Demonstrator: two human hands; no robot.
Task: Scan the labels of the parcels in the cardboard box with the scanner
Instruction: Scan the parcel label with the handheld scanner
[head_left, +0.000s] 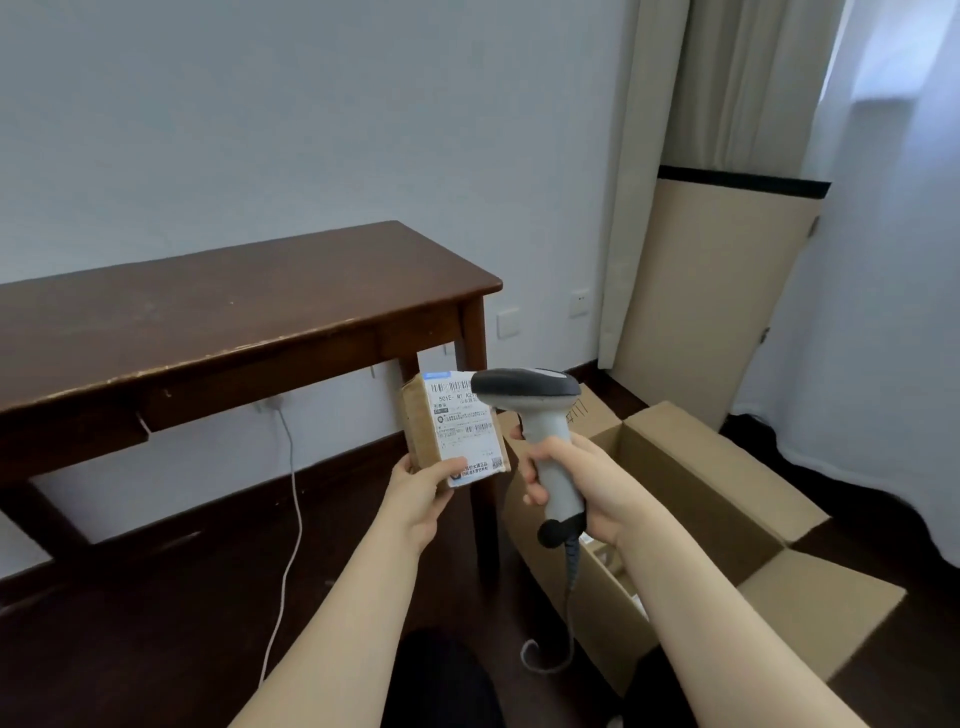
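My left hand (415, 499) grips the lower end of a small brown parcel (423, 428), held upright with its white shipping label (465, 431) facing me. My right hand (587, 483) is wrapped round the handle of a grey scanner (540, 415), whose dark head points left at the top of the label and covers its right corner. The scanner's coiled cable hangs down from the handle. Below my right arm stands the open cardboard box (701, 483), flaps spread; only bits of white things show inside it.
A dark wooden table (208, 312) stands to the left against the wall, its front right leg just behind the parcel. A white cable (291, 519) hangs down to the dark floor. A tall cardboard sheet (701, 312) leans by the curtains on the right.
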